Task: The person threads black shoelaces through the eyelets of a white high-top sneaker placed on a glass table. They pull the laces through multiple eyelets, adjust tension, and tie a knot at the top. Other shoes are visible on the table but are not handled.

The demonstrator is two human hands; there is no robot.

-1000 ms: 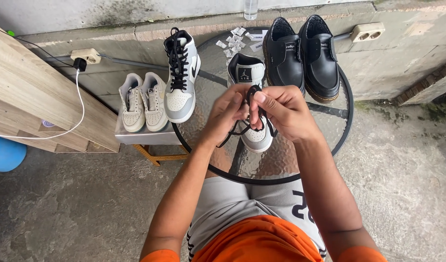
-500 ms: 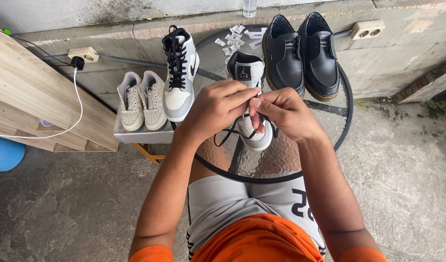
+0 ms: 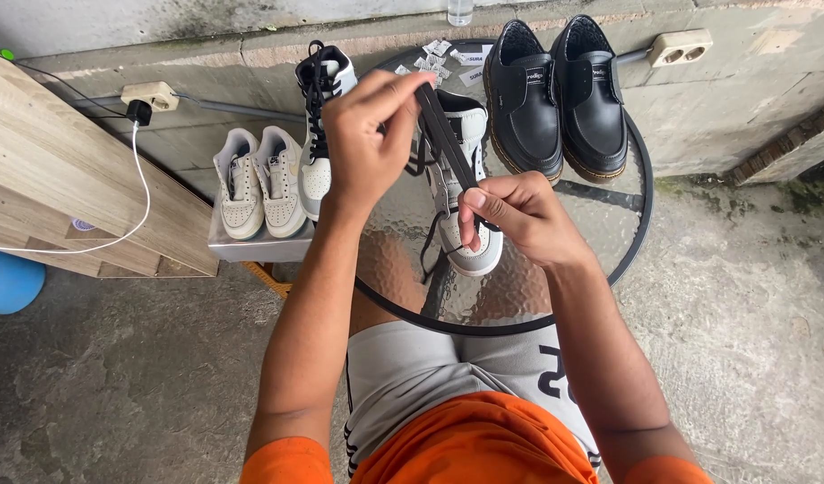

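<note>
A blue tub [image 3: 7,282] sat at the far left, beside a wooden board [image 3: 62,193] with a white cable [image 3: 134,193] running to a socket [image 3: 147,92]. Small beige shoes [image 3: 258,182] stood on a metal stand [image 3: 250,248]. Next to them was a high sneaker [image 3: 320,134]. The left hand [image 3: 371,134] pinched the upper end of a black lace [image 3: 448,143], raised above the glass table [image 3: 600,260]. The right hand [image 3: 515,215] gripped the lace lower down, pulling it taut over a grey-toed sneaker [image 3: 465,224] on the table. Black shoes [image 3: 555,94] stood further right.
</note>
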